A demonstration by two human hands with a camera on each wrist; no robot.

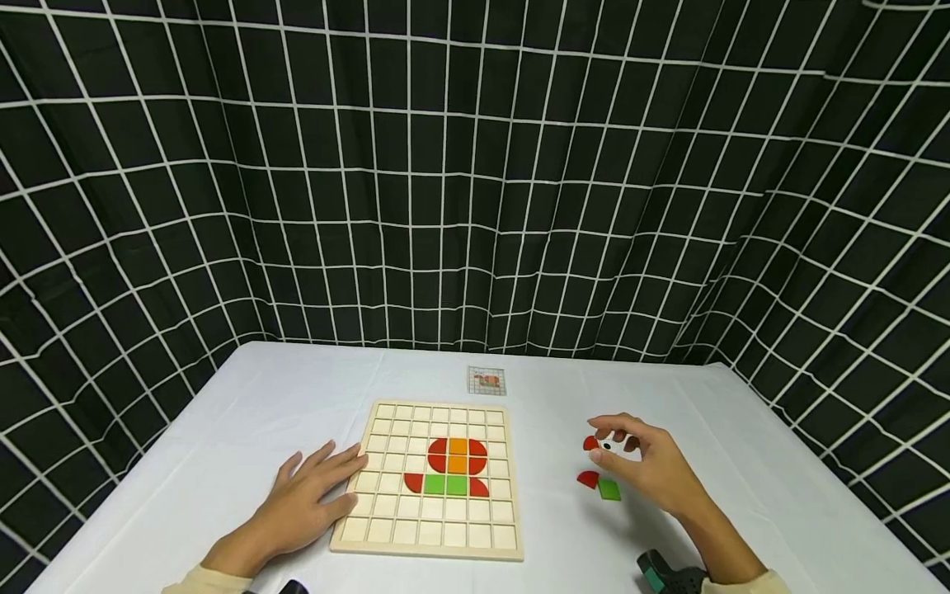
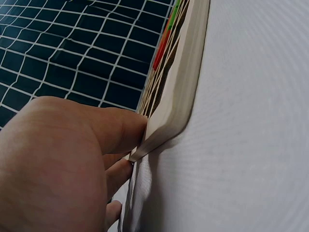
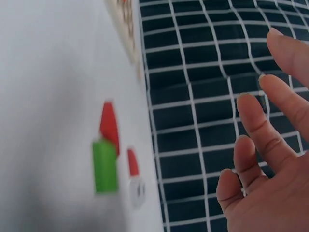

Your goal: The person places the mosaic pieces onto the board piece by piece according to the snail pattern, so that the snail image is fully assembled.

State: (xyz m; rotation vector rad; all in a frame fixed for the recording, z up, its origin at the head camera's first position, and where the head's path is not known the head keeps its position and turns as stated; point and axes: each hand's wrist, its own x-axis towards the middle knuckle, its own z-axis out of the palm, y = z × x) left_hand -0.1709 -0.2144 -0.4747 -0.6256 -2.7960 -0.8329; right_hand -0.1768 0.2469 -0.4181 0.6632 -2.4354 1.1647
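Head view: card behind the board, its print too small to read. Left hand, fingers spread, touches the board's left edge. Right hand, thumb and fingers parted, hovers by loose red, green and white tiles, right of the board.

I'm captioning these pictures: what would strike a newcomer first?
The red, orange and green pattern on the pale gridded board stands out first. Right of the board, the right hand hovers near loose red and green pieces. Behind it all hangs a black cloth with white grid lines.
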